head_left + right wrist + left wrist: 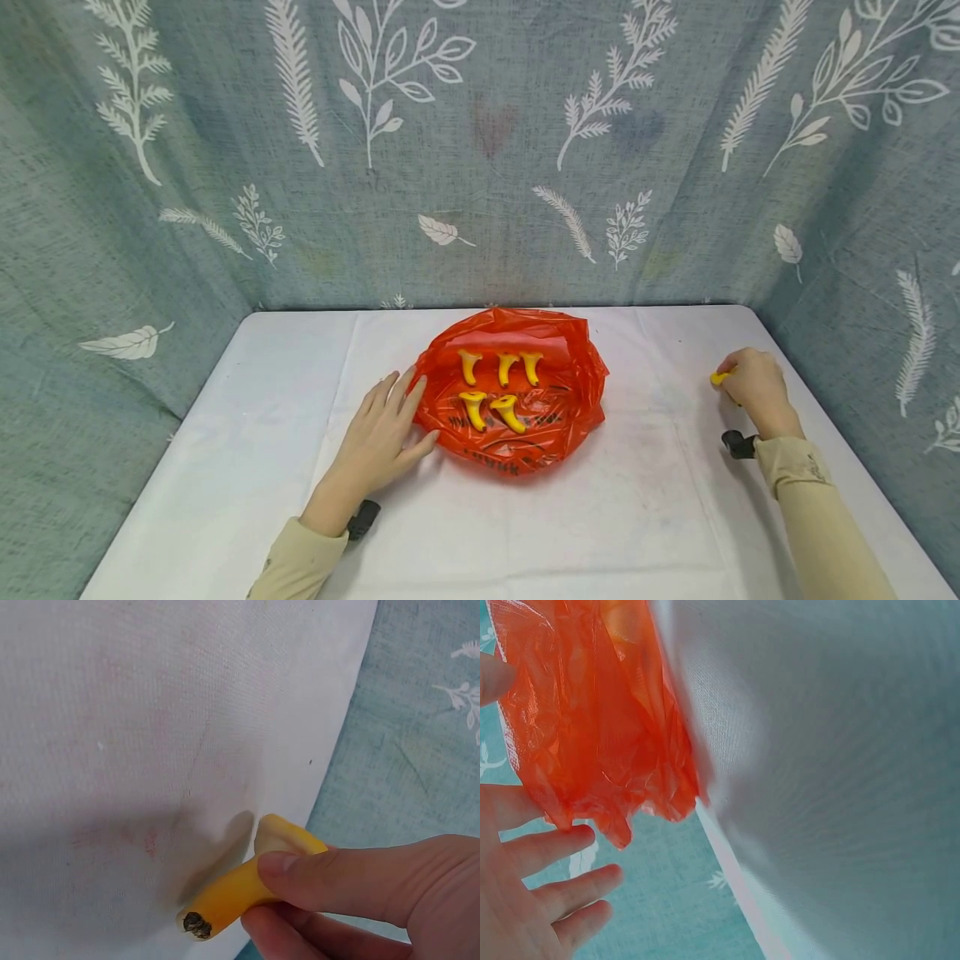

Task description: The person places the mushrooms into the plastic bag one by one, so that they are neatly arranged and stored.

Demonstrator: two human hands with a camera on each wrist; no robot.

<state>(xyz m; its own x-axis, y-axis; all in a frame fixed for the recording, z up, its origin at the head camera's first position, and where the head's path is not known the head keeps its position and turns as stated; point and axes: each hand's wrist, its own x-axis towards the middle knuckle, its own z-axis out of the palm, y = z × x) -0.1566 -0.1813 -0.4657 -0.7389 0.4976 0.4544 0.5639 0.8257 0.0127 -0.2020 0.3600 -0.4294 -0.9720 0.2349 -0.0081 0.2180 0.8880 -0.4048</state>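
Observation:
A red plastic bag (551, 421) lies spread at the middle of the table, with several yellow chanterelle mushrooms (472, 367) on it in two rows. At its left edge is my left hand (378, 442), fingers spread and fairly straight, touching the rim. The left wrist view shows the crumpled bag (592, 735) between the thumb and the other fingers, which are not curled round it. Over at the right side of the table, my right hand (753, 387) pinches another chanterelle mushroom (229, 900) between thumb and fingers, its dark stem end pointing away from the palm.
The table (637, 517) has a white cloth. Grey-green curtains (495, 208) with white leaf prints stand behind it and along both sides. A black wrist camera (363, 520) sits below the left hand, another (738, 444) below the right.

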